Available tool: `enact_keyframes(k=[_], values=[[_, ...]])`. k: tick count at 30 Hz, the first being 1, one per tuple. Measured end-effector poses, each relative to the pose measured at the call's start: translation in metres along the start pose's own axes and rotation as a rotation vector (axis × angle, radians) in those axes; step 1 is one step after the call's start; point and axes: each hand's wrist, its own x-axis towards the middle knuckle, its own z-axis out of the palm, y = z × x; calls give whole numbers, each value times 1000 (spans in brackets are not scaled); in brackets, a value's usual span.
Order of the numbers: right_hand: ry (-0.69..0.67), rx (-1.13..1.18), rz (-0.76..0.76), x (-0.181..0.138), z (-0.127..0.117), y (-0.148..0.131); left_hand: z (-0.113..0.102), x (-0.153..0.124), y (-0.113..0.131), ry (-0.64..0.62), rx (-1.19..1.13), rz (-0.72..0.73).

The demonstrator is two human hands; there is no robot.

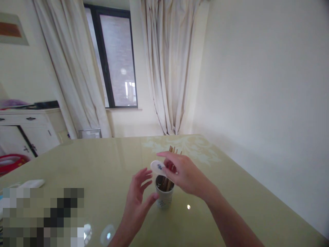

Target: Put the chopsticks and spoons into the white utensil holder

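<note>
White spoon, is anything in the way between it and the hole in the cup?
Nothing visible blocks the hole's left part, below the white spoon in the right hand. Chopsticks stand toward the right in the cup, so they might get in the way there.

Soft light, glare spots on glossy table (100, 168), pixelated corner (lower left)

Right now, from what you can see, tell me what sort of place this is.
Most likely a home dining room: chopsticks stand in a pale utensil holder on a broad, glossy table, and long cream curtains hang beyond it.
</note>
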Motion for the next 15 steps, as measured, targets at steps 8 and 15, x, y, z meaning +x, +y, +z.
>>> enact_keyframes(k=[8, 15], values=[[133, -133, 177, 6, -9, 18, 8, -7, -29, -383, 126, -177], [16, -336, 289, 7, 2, 11, 8, -10, -37, -301, 136, -133]])
